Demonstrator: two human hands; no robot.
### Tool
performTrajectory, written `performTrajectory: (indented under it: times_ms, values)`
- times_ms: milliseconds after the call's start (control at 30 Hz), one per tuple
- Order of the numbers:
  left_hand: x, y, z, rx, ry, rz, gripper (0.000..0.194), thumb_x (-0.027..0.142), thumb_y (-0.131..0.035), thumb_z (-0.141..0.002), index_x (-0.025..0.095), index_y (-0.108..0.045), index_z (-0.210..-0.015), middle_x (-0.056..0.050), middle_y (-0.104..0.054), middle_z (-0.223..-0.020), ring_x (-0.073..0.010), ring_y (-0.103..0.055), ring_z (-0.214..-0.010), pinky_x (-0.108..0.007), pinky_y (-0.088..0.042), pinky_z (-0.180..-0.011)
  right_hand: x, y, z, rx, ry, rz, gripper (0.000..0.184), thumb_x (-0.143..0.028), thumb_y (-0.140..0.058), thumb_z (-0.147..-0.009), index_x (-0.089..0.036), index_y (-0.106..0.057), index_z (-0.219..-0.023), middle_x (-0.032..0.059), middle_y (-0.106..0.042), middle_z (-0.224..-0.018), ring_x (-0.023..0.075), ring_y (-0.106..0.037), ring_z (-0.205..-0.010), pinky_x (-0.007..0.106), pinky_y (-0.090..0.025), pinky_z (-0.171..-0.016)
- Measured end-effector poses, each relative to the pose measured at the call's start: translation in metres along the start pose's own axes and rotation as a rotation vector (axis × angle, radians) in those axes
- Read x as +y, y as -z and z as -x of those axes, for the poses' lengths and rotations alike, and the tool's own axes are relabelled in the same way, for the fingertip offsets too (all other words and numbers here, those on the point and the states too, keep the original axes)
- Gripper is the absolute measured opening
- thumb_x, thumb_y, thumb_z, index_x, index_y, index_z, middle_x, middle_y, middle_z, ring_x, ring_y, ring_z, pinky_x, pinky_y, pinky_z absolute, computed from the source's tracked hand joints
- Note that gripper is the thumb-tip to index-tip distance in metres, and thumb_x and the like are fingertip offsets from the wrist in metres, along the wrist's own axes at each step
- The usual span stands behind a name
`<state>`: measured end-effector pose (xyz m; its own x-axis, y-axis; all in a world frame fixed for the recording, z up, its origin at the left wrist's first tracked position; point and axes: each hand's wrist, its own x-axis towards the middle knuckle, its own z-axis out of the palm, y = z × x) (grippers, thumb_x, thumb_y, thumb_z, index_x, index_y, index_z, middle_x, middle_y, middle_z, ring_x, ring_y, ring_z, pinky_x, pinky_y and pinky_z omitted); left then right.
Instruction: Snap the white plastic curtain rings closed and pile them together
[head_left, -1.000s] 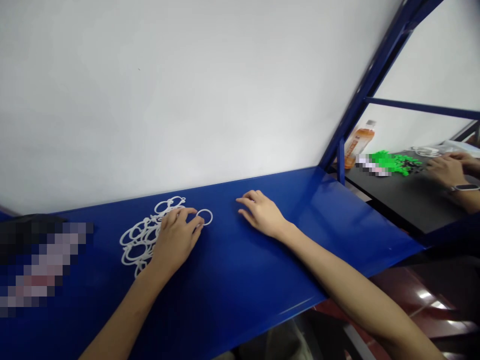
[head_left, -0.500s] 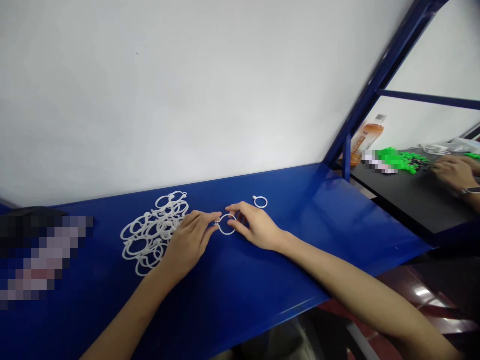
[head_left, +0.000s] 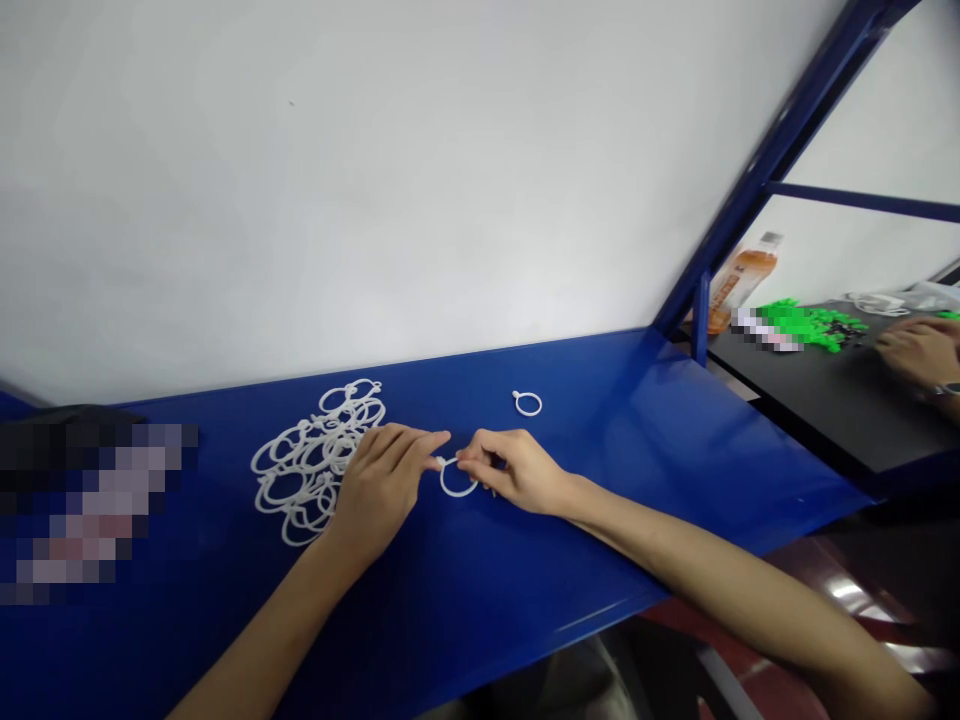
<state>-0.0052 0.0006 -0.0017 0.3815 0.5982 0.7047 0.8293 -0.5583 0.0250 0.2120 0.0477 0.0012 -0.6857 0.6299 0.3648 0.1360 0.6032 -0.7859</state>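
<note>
A white plastic ring [head_left: 454, 495] with a small closure on its left side is pinched at its upper right by my right hand [head_left: 517, 470], thumb against forefinger. My left hand [head_left: 386, 475] is just left of it, thumb and forefinger apart; the thumb tip is beside the closure, and I cannot tell if it touches. Left of and partly behind that hand lies a loose pile of similar white rings [head_left: 285, 487]. One single white ring [head_left: 529, 413] rests on the blue table [head_left: 600, 400], beyond my right hand.
A white wall [head_left: 450, 180] rises behind the table. A blue metal post [head_left: 742, 200] slants up at the right. Past it, a black table [head_left: 810, 400] holds green pieces [head_left: 802, 322], a bottle [head_left: 742, 285] and another person's hand [head_left: 919, 352]. Dark cloth [head_left: 67, 430] lies at the left.
My left finger and thumb have come apart from the ring's closure. My right fingers have closed into a pinch on the ring, which sits slightly lower and nearer. The view has shifted a little.
</note>
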Motion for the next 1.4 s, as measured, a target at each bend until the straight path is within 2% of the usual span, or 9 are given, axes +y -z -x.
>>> performTrajectory:
  times_ms: [200, 333, 467, 567, 700, 1000, 1167, 1267, 1400]
  values:
    - [-0.014, -0.004, 0.002, -0.072, 0.028, -0.063, 0.018, 0.031, -0.061, -0.093, 0.022, -0.067, -0.108, -0.003, -0.075, -0.093, -0.0212, -0.065, -0.089, -0.037, -0.046, -0.087, 0.006, 0.002, -0.003, -0.084, 0.050, 0.182, 0.013, -0.026, -0.053, -0.099, -0.018, -0.061, -0.092, -0.0003, -0.065, -0.077, 0.0105, -0.058, -0.063, 0.021, -0.045, -0.061]
    - [-0.032, 0.003, 0.002, -0.100, 0.219, -0.210, 0.025, 0.039, -0.055, -0.095, 0.021, -0.068, -0.105, -0.007, -0.073, -0.101, -0.0270, -0.062, -0.099, -0.041, -0.046, -0.090, 0.020, 0.025, -0.011, 0.201, 0.023, 0.380, 0.015, -0.029, -0.053, -0.100, -0.020, -0.065, -0.099, 0.0044, -0.070, -0.095, 0.0142, -0.064, -0.079, 0.025, -0.048, -0.073]
    - [-0.060, 0.012, 0.011, -0.202, 0.464, -0.367, 0.035, 0.040, -0.048, -0.094, 0.017, -0.068, -0.110, -0.014, -0.069, -0.108, -0.0339, -0.058, -0.099, -0.046, -0.047, -0.082, 0.050, 0.056, -0.013, 0.379, -0.160, 0.570, 0.017, -0.029, -0.056, -0.098, -0.021, -0.070, -0.097, 0.0047, -0.069, -0.096, 0.0149, -0.062, -0.075, 0.027, -0.048, -0.074]
    - [-0.076, 0.012, 0.021, -0.281, 0.531, -0.346, 0.034, 0.037, -0.046, -0.090, 0.018, -0.069, -0.108, -0.014, -0.069, -0.109, -0.0336, -0.057, -0.100, -0.046, -0.047, -0.084, 0.068, 0.069, -0.011, 0.367, -0.316, 0.673, 0.016, -0.026, -0.056, -0.097, -0.021, -0.071, -0.102, 0.0041, -0.070, -0.096, 0.0172, -0.063, -0.084, 0.028, -0.047, -0.077]
    - [-0.082, 0.006, 0.026, -0.307, 0.545, -0.283, 0.034, 0.034, -0.045, -0.088, 0.020, -0.071, -0.105, -0.011, -0.072, -0.107, -0.0321, -0.057, -0.096, -0.045, -0.047, -0.088, 0.075, 0.072, -0.010, 0.340, -0.388, 0.754, 0.018, -0.027, -0.055, -0.097, -0.023, -0.071, -0.103, 0.0051, -0.071, -0.098, 0.0208, -0.062, -0.092, 0.030, -0.046, -0.078]
    - [-0.086, 0.015, 0.021, -0.205, 0.522, -0.223, 0.026, 0.036, -0.047, -0.091, 0.024, -0.069, -0.096, -0.008, -0.074, -0.095, -0.0311, -0.061, -0.091, -0.042, -0.046, -0.078, 0.069, 0.069, -0.011, 0.401, -0.387, 0.806, 0.023, -0.032, -0.051, -0.100, -0.020, -0.069, -0.108, 0.0092, -0.068, -0.106, 0.0263, -0.055, -0.104, 0.036, -0.048, -0.086]
    - [-0.077, 0.033, 0.007, -0.025, 0.586, 0.004, 0.020, 0.039, -0.055, -0.088, 0.027, -0.070, -0.094, -0.002, -0.073, -0.087, -0.0215, -0.064, -0.076, -0.034, -0.048, -0.073, 0.056, 0.064, -0.014, 0.431, -0.252, 0.810, 0.024, -0.034, -0.052, -0.100, -0.019, -0.069, -0.107, 0.0099, -0.068, -0.103, 0.0274, -0.054, -0.100, 0.040, -0.049, -0.088]
    - [-0.063, 0.038, -0.002, 0.072, 0.628, 0.101, 0.019, 0.040, -0.062, -0.086, 0.027, -0.071, -0.096, 0.001, -0.073, -0.087, -0.0173, -0.064, -0.073, -0.030, -0.049, -0.071, 0.040, 0.051, -0.015, 0.365, -0.114, 0.762, 0.024, -0.034, -0.052, -0.100, -0.018, -0.068, -0.110, 0.0096, -0.068, -0.103, 0.0263, -0.053, -0.100, 0.040, -0.049, -0.090]
    - [-0.049, 0.034, -0.004, 0.106, 0.652, 0.258, 0.018, 0.040, -0.067, -0.084, 0.026, -0.071, -0.096, 0.001, -0.074, -0.091, -0.0165, -0.068, -0.078, -0.028, -0.050, -0.067, 0.021, 0.025, -0.013, 0.184, 0.036, 0.675, 0.026, -0.033, -0.051, -0.102, -0.018, -0.066, -0.116, 0.0096, -0.067, -0.107, 0.0240, -0.055, -0.099, 0.040, -0.050, -0.091]
